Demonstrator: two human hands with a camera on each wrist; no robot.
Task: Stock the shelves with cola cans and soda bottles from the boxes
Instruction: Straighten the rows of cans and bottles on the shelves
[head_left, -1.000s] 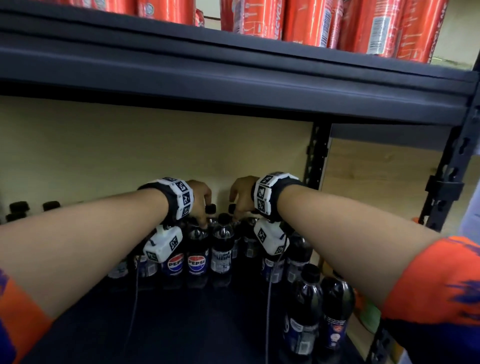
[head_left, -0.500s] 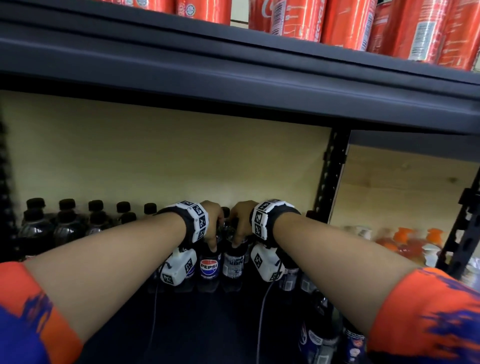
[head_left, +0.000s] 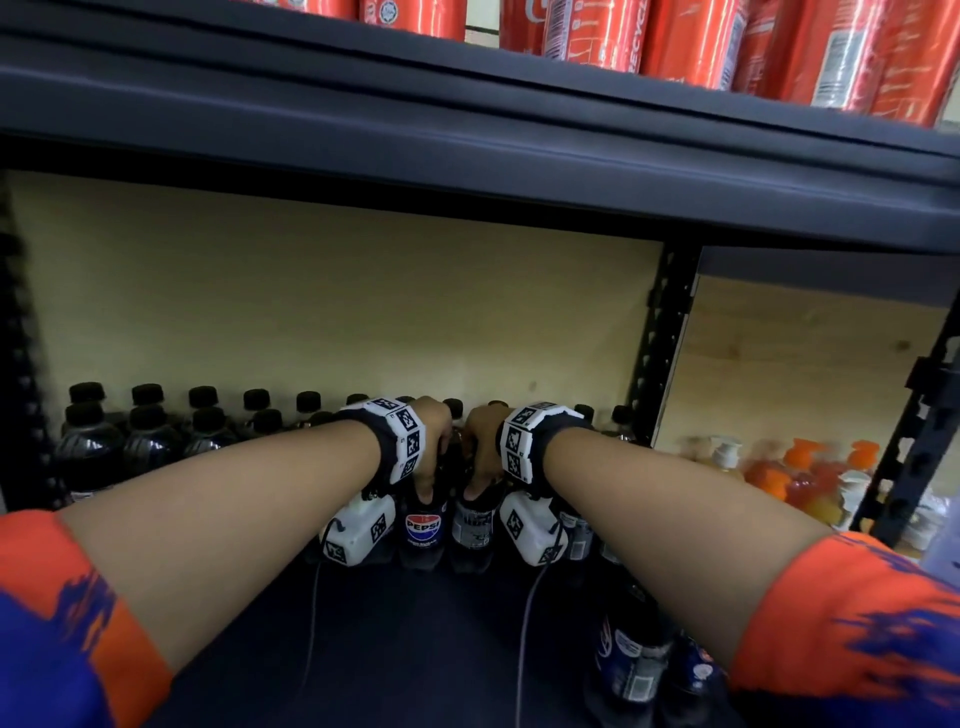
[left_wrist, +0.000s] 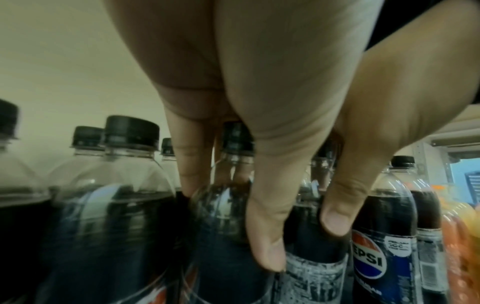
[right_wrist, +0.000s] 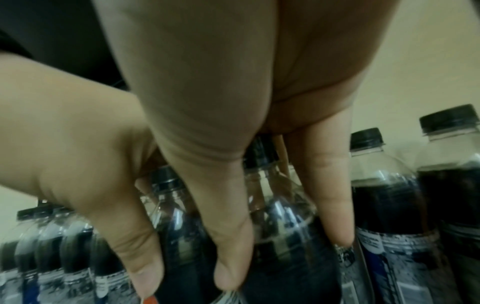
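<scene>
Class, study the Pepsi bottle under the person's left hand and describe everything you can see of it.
The Pepsi bottle is clear plastic, filled with dark cola, wearing a dark blue label with the round red, white and blue logo. It stands upright on the dark shelf among matching bottles. The left hand grips it from above, fingers reaching down over its shoulder; its cap is hidden.

The cans (head_left: 696, 41) up top are showing bright red with white writing. The shelf (head_left: 467, 156) is looking dark grey, almost black. The wall (head_left: 337, 312) behind is looking pale yellow. The bottles (head_left: 150, 436) are wearing black caps and holding dark brown drink. One bottle label (head_left: 423, 527) is showing a red, white and blue circle. The wristbands (head_left: 408, 441) are showing black and white squares. The sleeves (head_left: 857, 613) are glowing orange with blue streaks. Far right, some other bottles (head_left: 800, 478) are looking orange.
</scene>
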